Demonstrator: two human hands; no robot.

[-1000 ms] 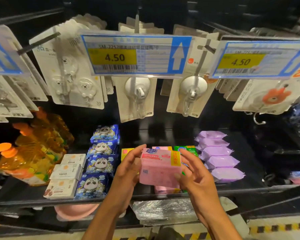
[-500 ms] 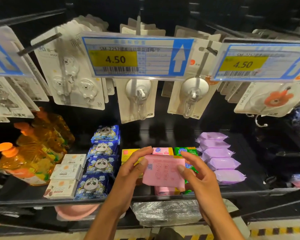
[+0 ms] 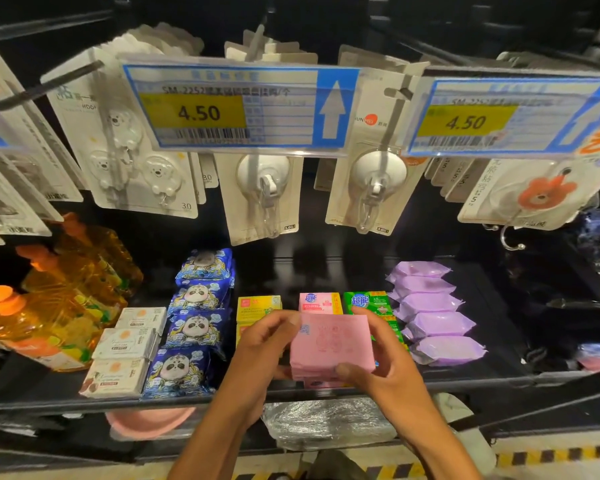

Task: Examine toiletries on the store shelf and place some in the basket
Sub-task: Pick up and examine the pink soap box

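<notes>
Two hands hold a pink soap box (image 3: 330, 341) at lower centre of the frame, its long axis running left to right: left hand (image 3: 267, 344) fingers curled on its left end, right hand (image 3: 388, 372) pinching its right end, no basket visible.

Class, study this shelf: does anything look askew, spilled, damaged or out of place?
Nothing spilled or visibly damaged. Only the pink soap pack is off its row, held by the left hand and right hand. The suction-hook cards hang unevenly tilted, perhaps lens distortion.
</notes>
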